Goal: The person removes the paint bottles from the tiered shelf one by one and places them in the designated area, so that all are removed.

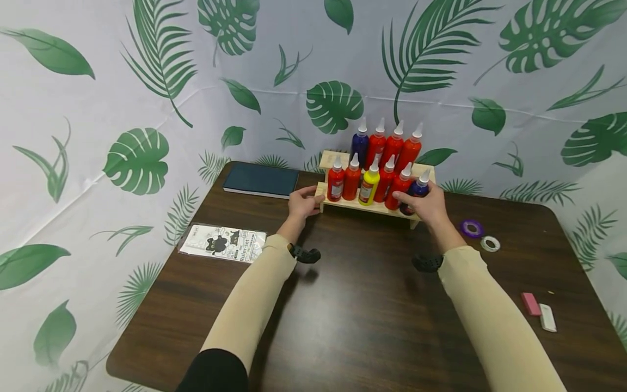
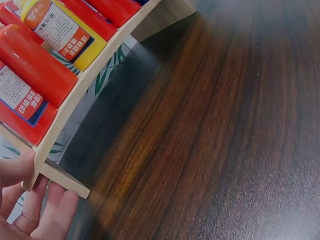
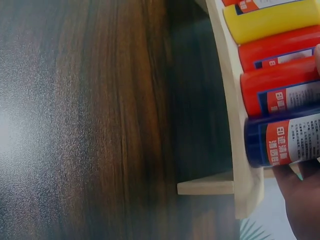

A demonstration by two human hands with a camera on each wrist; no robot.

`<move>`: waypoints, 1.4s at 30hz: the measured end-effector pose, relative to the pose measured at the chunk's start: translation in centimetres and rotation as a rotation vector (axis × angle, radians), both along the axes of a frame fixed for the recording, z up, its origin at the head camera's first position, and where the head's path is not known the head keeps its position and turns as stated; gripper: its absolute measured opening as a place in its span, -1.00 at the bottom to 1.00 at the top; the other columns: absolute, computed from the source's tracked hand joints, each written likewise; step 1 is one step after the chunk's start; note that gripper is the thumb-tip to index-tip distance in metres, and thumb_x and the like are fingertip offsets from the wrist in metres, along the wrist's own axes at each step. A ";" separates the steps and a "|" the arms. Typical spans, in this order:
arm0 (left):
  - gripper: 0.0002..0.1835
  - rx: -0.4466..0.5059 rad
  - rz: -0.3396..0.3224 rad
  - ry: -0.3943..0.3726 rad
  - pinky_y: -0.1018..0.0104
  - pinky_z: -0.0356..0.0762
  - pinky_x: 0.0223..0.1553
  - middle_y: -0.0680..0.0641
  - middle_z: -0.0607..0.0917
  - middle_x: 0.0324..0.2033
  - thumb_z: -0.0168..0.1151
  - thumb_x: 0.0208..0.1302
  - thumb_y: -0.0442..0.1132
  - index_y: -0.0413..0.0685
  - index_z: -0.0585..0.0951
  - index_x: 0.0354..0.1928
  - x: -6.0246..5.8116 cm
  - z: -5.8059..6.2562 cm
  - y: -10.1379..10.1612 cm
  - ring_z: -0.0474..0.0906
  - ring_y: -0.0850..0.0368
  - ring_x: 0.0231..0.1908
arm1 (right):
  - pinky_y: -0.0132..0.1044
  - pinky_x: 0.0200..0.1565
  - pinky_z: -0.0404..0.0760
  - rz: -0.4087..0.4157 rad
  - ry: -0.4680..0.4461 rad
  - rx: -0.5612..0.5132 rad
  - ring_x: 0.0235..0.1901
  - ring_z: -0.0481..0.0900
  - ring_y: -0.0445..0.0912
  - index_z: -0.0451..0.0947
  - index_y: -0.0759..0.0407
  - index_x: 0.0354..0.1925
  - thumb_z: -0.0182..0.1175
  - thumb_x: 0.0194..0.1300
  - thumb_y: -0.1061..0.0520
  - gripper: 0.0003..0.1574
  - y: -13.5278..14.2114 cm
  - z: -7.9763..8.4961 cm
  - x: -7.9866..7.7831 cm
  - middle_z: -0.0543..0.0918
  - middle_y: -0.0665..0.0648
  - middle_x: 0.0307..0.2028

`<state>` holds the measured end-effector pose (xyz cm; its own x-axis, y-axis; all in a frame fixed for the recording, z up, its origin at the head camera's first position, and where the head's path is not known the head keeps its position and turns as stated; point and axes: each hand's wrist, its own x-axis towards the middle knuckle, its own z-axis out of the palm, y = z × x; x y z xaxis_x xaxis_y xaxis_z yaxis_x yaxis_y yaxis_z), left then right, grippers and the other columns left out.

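Note:
A two-step wooden rack (image 1: 348, 204) carries upright squeeze bottles with white pointed caps. On its lower step stand several red bottles (image 1: 335, 184), one yellow bottle (image 1: 369, 188) and, at the right end, a dark blue bottle (image 1: 418, 190). The upper step bears another dark blue bottle (image 1: 360, 146) and three red ones. My left hand (image 1: 305, 203) grips the rack's left end, thumb on top and fingers beneath, as the left wrist view shows. My right hand (image 1: 428, 206) holds the lower dark blue bottle, fingers round its outer side; the thumb reaches across to the neighbouring red bottle (image 3: 280, 92).
A dark notebook (image 1: 261, 179) lies at the back left, with a packaged ruler set (image 1: 222, 242) nearer. On the right are a purple tape roll (image 1: 472, 222), a white tape roll (image 1: 496, 240), a pink eraser (image 1: 530, 304) and a white eraser (image 1: 547, 318). A leaf-print curtain hangs behind the table.

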<state>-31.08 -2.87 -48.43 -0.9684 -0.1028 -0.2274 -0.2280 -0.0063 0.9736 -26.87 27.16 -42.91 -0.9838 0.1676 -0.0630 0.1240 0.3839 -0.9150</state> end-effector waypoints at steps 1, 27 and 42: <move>-0.56 0.013 0.002 -0.006 0.08 0.69 -0.23 -0.20 0.71 -0.23 0.37 0.14 -0.33 -0.11 0.60 0.11 -0.1 -0.1 0.0 0.67 -0.20 -0.17 | 0.07 0.28 0.34 -0.001 -0.005 0.005 0.25 0.37 0.14 0.28 0.12 0.31 0.40 0.01 -0.27 0.02 0.0 0.0 0.0 0.41 0.24 0.26; -0.57 0.018 0.005 -0.048 0.13 0.69 -0.24 -0.18 0.71 -0.22 0.39 0.13 -0.31 -0.05 0.63 0.09 -0.5 0.1 0.0 0.68 -0.15 -0.15 | -0.14 0.02 0.54 -0.018 0.094 0.209 -0.03 0.50 0.03 0.42 0.20 0.21 0.36 0.14 -0.17 -0.21 3.3 -1.1 3.7 0.57 0.31 0.06; -0.54 0.034 -0.009 -0.082 0.16 0.69 -0.24 -0.15 0.70 -0.17 0.40 0.13 -0.29 -0.01 0.61 0.13 -0.4 0.1 -0.4 0.67 -0.14 -0.13 | -0.63 -0.29 0.48 0.025 0.212 0.242 -0.26 0.54 -0.50 0.52 0.29 0.12 0.42 0.12 0.04 -0.36 6.5 -3.4 12.1 0.64 -0.40 -0.21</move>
<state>-31.53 -3.24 -48.37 -0.9471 -0.0849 -0.3095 -0.3075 -0.0370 0.9508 -14.80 33.67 -46.32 -0.9748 0.1283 0.1827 -0.0720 0.5938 -0.8014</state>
